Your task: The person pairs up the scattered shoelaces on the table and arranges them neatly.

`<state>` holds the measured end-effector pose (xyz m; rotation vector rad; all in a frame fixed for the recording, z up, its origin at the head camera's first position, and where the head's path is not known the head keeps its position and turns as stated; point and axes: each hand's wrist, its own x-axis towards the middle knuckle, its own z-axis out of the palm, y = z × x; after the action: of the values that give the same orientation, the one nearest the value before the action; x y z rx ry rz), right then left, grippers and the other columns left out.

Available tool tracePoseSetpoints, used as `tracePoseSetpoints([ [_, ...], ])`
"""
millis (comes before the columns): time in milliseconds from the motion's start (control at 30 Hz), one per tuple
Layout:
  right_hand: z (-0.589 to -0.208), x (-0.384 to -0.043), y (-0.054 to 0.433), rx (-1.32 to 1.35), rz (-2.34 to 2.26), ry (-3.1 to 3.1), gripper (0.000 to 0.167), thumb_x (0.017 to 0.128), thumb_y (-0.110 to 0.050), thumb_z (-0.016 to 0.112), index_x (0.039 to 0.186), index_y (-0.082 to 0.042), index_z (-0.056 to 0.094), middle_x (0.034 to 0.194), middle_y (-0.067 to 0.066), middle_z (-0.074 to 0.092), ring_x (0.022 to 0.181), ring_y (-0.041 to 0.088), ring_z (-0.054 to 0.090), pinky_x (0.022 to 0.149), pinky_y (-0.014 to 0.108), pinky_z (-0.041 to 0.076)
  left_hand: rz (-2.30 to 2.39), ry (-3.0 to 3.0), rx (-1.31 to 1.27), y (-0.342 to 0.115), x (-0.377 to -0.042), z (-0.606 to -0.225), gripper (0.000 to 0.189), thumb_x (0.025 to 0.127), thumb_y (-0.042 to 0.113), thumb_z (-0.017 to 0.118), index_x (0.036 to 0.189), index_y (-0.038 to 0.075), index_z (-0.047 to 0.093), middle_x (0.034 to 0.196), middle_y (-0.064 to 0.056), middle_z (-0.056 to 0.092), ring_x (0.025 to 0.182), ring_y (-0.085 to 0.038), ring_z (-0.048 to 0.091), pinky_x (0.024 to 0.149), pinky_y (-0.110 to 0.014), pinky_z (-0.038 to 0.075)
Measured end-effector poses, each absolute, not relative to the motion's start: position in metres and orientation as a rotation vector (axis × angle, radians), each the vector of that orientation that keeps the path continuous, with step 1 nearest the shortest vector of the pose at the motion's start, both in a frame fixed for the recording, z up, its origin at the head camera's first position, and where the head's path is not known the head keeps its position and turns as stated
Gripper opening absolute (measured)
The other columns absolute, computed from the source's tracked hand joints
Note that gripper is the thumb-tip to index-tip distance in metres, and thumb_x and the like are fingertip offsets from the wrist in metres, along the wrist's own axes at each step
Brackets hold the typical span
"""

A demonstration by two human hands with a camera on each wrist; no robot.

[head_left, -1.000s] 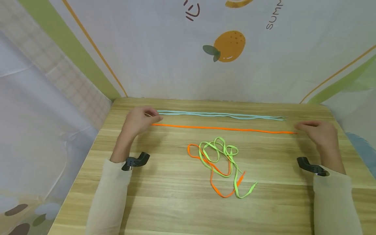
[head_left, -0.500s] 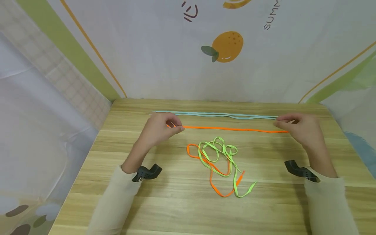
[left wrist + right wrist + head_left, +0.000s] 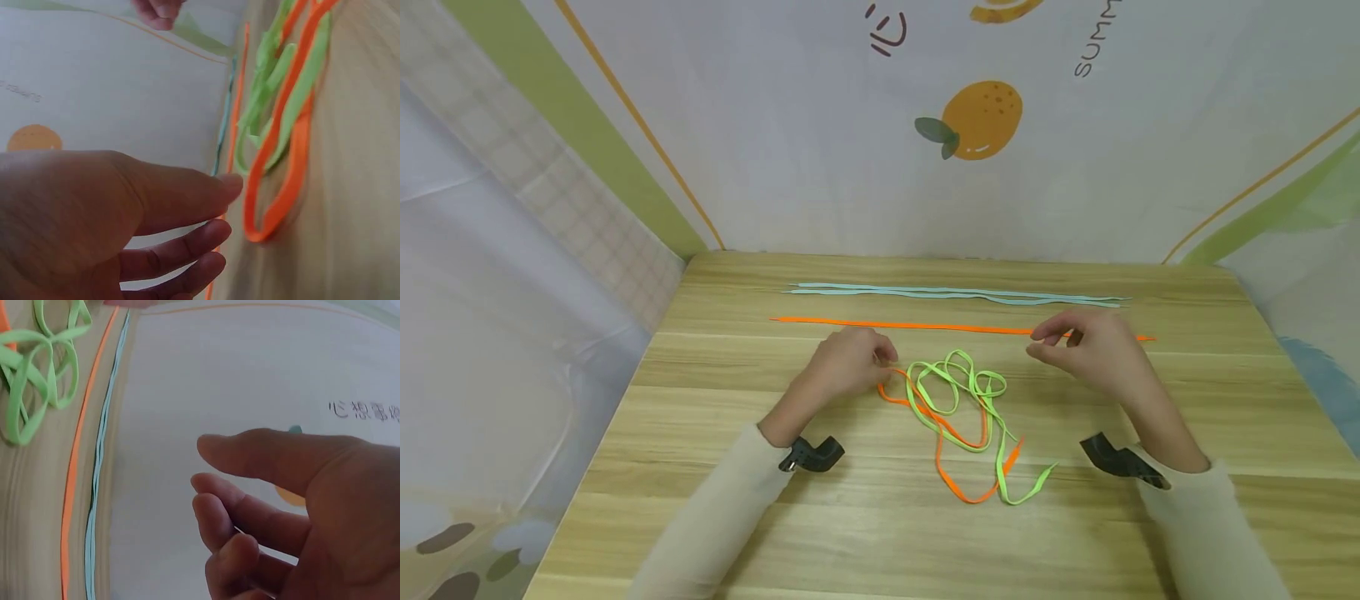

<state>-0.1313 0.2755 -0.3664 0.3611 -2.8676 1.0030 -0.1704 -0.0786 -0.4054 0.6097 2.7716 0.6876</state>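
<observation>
On the wooden table, my left hand (image 3: 847, 364) hovers at the left end of a loose pile of shoelaces. Its fingertips are right by the loop of a crumpled orange shoelace (image 3: 300, 147), thumb and fingers slightly apart with nothing between them. A lime-green shoelace (image 3: 1042, 479) lies tangled with that orange one. My right hand (image 3: 1097, 346) hangs over the right part of a straight orange shoelace (image 3: 925, 326) and hides a piece of it. In the right wrist view its fingers are loosely bent, and a gap shows between thumb and fingertips.
Light blue shoelaces (image 3: 880, 291) lie straight, side by side, behind the straight orange one. A printed white cloth (image 3: 820, 167) hangs behind the table's far edge. Another cloth (image 3: 490, 275) hangs along the left side.
Both hands have left the ends of the straight orange shoelace and come inward and nearer. The left has reached the tangled pile. The shoelaces lie as before.
</observation>
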Motion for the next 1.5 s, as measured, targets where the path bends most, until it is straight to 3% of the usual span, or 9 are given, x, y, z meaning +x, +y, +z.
tracePoseSetpoints([
  [233,-0.377,-0.128,0.252,0.480,1.029,-2.954,0.009,0.092,-0.020,0.087,0.098,-0.014,0.085,0.087,-0.008,0.071,0.069,0.016,0.061,0.063,0.031,0.048,0.623,2.772,0.560,-0.074,-0.172,-0.417,0.018,0.092,0.020,0.091,0.108,0.017,0.084,0.102,0.006,0.077,0.101,-0.016,0.071,0.084,-0.041,0.058],
  [533,-0.390,-0.122,0.229,0.637,1.062,-2.966,0.006,0.089,-0.014,0.088,0.093,-0.015,0.084,0.082,-0.012,0.068,0.065,0.013,0.061,0.062,0.030,0.049,0.677,2.772,0.593,-0.073,-0.170,-0.419,0.010,0.093,0.014,0.087,0.087,0.017,0.080,0.085,0.007,0.070,0.078,-0.015,0.063,0.064,-0.032,0.050],
  [733,-0.396,-0.119,0.219,0.721,1.027,-2.945,0.008,0.088,-0.013,0.088,0.094,-0.014,0.084,0.082,-0.016,0.067,0.069,0.009,0.060,0.066,0.030,0.050,0.699,2.766,0.624,-0.074,-0.166,-0.411,0.016,0.094,0.016,0.087,0.083,0.020,0.075,0.080,0.009,0.067,0.072,-0.015,0.059,0.061,-0.031,0.046],
  [1133,-0.396,-0.107,0.199,0.901,1.053,-2.841,0.016,0.092,-0.019,0.091,0.103,-0.012,0.083,0.084,-0.019,0.065,0.070,0.004,0.059,0.063,0.028,0.050,0.851,2.609,0.894,-0.062,-0.136,-0.375,0.015,0.095,0.014,0.082,0.084,0.022,0.074,0.074,0.013,0.065,0.069,-0.008,0.059,0.062,-0.027,0.047],
  [1300,-0.395,-0.102,0.195,0.970,1.082,-2.804,0.015,0.092,-0.018,0.091,0.105,-0.013,0.085,0.081,-0.021,0.062,0.072,0.004,0.058,0.063,0.028,0.050,0.866,2.616,0.982,-0.057,-0.126,-0.369,0.016,0.093,0.011,0.080,0.083,0.022,0.074,0.075,0.015,0.066,0.071,-0.006,0.060,0.062,-0.025,0.048],
  [1500,-0.392,-0.100,0.195,1.056,1.221,-2.768,0.006,0.096,-0.013,0.086,0.099,-0.018,0.085,0.090,-0.022,0.070,0.073,0.005,0.060,0.064,0.028,0.051,0.921,2.599,1.055,-0.056,-0.120,-0.364,0.013,0.093,0.009,0.080,0.086,0.019,0.075,0.078,0.016,0.070,0.073,-0.002,0.062,0.070,-0.024,0.053],
])
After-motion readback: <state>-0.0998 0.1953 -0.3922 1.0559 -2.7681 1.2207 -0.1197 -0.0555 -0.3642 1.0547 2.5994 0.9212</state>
